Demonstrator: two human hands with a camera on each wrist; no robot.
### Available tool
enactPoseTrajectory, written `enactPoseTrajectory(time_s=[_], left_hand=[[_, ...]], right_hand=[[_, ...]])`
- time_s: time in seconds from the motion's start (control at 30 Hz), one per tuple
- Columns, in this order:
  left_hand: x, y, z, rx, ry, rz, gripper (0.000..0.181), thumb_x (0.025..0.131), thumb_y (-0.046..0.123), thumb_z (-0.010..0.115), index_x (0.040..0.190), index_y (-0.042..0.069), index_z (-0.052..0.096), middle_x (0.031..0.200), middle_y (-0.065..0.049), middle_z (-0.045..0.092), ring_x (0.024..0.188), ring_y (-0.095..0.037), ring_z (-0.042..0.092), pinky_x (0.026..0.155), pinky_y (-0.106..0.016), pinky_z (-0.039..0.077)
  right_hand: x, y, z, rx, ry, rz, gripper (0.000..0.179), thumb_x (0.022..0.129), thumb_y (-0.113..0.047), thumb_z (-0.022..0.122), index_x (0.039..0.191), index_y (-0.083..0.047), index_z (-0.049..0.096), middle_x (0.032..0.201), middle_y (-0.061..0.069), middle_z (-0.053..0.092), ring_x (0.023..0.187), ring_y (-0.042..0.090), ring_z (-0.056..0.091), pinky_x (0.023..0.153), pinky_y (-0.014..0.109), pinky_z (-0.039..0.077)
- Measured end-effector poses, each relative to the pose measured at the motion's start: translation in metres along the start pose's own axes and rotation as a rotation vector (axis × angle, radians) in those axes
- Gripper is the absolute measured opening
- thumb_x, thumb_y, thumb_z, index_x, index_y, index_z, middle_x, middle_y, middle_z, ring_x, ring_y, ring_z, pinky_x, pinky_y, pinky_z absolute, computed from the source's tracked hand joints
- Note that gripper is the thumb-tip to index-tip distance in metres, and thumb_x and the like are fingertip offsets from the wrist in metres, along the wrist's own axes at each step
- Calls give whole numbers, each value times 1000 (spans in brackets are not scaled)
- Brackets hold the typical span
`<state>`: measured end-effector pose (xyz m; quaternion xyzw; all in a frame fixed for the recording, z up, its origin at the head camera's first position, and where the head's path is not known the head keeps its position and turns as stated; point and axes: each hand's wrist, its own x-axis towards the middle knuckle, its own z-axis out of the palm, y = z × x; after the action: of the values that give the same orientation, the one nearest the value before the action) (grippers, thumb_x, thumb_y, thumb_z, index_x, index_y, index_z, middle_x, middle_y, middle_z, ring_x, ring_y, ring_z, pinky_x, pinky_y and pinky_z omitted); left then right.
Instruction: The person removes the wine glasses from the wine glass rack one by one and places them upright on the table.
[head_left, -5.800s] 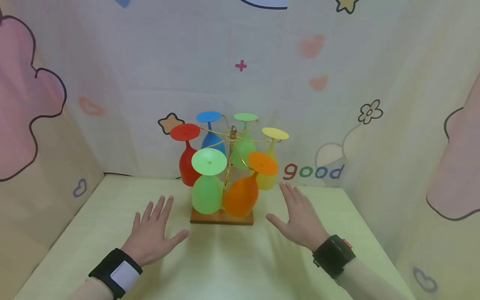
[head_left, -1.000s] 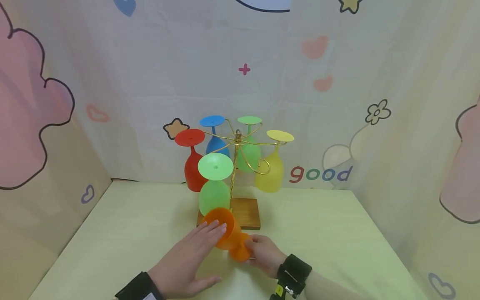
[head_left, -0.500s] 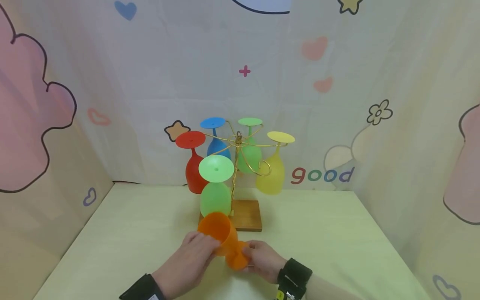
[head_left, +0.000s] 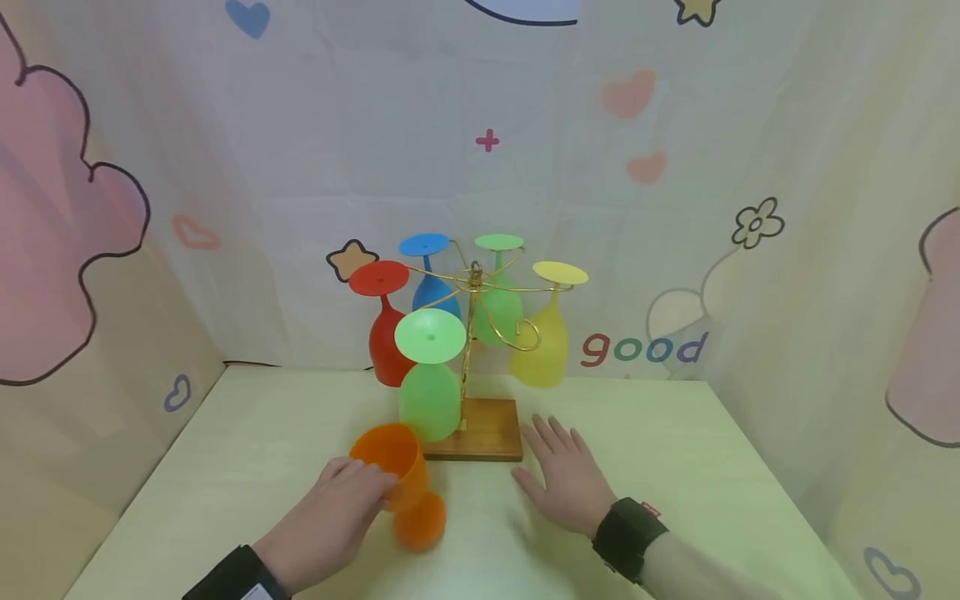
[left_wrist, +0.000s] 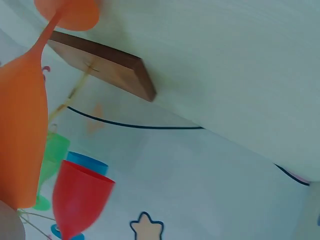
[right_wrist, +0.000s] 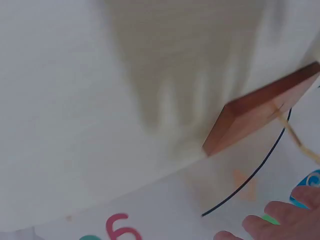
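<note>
My left hand (head_left: 330, 512) grips the orange goblet (head_left: 411, 475) by the rim of its bowl. The goblet is upright, its mouth facing up and its round foot low, near the tabletop. In the left wrist view the orange goblet (left_wrist: 22, 120) fills the left side. To the right, my right hand (head_left: 566, 483) is held over the table with fingers straight and nothing in it. Behind stands a gold wire rack (head_left: 471, 358), where a near green goblet (head_left: 430, 400), a red goblet (head_left: 390, 342) and a yellow goblet (head_left: 542, 346) hang upside down. One front hook (head_left: 528, 335) is bare.
The rack's wooden base (head_left: 487, 433) rests on the pale table (head_left: 645, 467). A blue goblet (head_left: 435, 292) and another green goblet (head_left: 498, 312) hang at the rack's far side. A printed cloth (head_left: 375, 125) encloses the back and sides.
The orange goblet was hanging on the rack at first, then held by both hands. My right hand has let go and moved right; my left hand has carried the goblet left.
</note>
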<state>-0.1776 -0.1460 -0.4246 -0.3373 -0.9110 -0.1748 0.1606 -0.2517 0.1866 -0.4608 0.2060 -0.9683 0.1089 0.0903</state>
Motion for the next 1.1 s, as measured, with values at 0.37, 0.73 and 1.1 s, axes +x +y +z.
enactPoseTrajectory(time_s=[0.37, 0.73, 1.1], left_hand=[[-13, -69, -32, 173, 64, -107, 17, 87, 6, 64, 100, 13, 57, 83, 6, 55, 81, -13, 48, 85, -42, 39], [-39, -136, -71, 260, 89, -326, 21, 87, 1, 60, 106, -6, 57, 91, -19, 65, 83, -35, 53, 83, -57, 36], [-48, -141, -80, 238, 31, -391, 26, 88, 2, 60, 110, -10, 54, 98, -25, 64, 90, -41, 53, 88, -63, 35]], right_hand=[[3, 29, -21, -44, 44, 7, 70, 94, -54, 45, 149, -12, 33, 153, 16, 34, 139, 34, 22, 111, 65, 23], [-1, 36, -20, -36, 45, 11, 70, 94, -53, 45, 149, -13, 33, 152, 16, 35, 139, 33, 23, 111, 65, 23], [-2, 37, -22, -33, 51, 5, 70, 93, -52, 48, 150, -13, 33, 152, 16, 34, 139, 34, 22, 110, 66, 22]])
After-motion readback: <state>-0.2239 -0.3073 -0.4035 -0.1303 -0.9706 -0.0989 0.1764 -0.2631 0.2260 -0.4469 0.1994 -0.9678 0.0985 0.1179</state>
